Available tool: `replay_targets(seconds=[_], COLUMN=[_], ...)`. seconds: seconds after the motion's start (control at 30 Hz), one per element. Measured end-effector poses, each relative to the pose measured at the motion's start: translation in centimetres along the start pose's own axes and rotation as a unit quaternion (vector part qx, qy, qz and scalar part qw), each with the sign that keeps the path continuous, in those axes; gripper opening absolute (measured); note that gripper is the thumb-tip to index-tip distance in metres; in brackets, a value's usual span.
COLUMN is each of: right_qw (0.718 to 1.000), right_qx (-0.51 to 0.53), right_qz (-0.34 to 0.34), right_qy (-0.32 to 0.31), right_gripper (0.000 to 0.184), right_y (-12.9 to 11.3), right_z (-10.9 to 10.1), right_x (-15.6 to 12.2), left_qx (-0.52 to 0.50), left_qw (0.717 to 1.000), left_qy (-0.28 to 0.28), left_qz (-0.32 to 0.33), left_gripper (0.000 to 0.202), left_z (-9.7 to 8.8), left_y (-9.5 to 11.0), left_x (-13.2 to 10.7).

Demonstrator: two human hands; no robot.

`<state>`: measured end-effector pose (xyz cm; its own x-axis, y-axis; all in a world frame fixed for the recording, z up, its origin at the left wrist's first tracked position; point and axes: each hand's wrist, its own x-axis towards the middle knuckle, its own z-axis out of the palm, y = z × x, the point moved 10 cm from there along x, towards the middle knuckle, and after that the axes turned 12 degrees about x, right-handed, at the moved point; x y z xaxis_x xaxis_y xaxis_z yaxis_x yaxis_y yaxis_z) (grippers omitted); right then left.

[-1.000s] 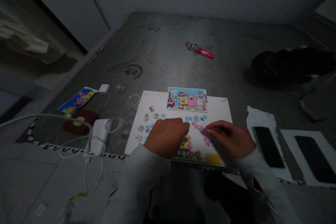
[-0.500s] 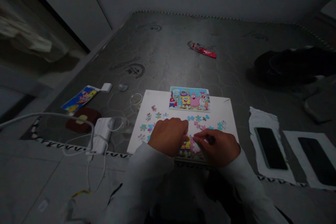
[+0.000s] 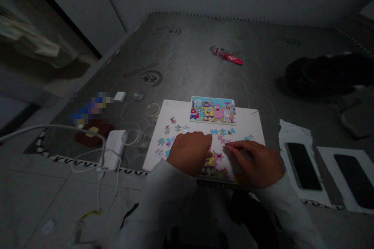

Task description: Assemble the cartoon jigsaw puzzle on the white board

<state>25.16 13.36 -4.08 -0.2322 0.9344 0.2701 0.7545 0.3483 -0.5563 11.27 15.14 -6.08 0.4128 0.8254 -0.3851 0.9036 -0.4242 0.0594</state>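
Jigsaw puzzle pieces [image 3: 222, 132] lie scattered across a white puzzle board [image 3: 245, 122], and a partly joined patch of yellow and pink pieces [image 3: 214, 167] sits near its near edge, between the two hands. The left hand [image 3: 189, 153] rests knuckles up at the patch's left side, its grip curled down with the fingertips hidden, so I cannot tell whether it is closed on a piece. The right hand [image 3: 255, 163] lies to the patch's right, its grip loosely together, fingers [image 3: 232, 146] reaching leftward over pink pieces; I cannot tell if anything is pinched there. It is the nearer hand to those pink pieces. Teal pieces form a loose row just beyond both hands. A printed cartoon picture card [image 3: 213, 110], long side crosswise, lies along the board's far edge. A clear plastic cup [image 3: 153, 111] stands at the far left corner. A white power adapter [image 3: 113, 148] lies left of the board on a grey mattress [image 3: 187, 58], and a dark smartphone [image 3: 303, 166] lies to the right.
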Motion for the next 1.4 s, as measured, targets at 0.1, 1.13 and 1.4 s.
replay_targets(seconds=[0.1,1.13,1.4], right_qw=[0.999,0.993,0.995], right_qx=[-0.034,-0.113,-0.082], right_qz=[-0.002,0.028,-0.019], right_qy=[0.009,-0.023,-0.052], right_gripper=[0.027,0.033,0.028], right_y=[1.4,3.4,5.1], right_z=[-2.5,-5.1,-3.7], right_x=[0.0,-2.6,-3.0], left_qx=[0.007,-0.023,-0.034], left_qw=[1.000,0.988,0.986], left_qy=[0.004,0.091,0.089], left_qz=[0.008,-0.122,-0.137], left_gripper=[0.019,0.034,0.025], left_z=[-0.1,-1.7,-1.6], left_y=[0.1,1.4,1.1], left_x=[-0.1,1.2,1.2])
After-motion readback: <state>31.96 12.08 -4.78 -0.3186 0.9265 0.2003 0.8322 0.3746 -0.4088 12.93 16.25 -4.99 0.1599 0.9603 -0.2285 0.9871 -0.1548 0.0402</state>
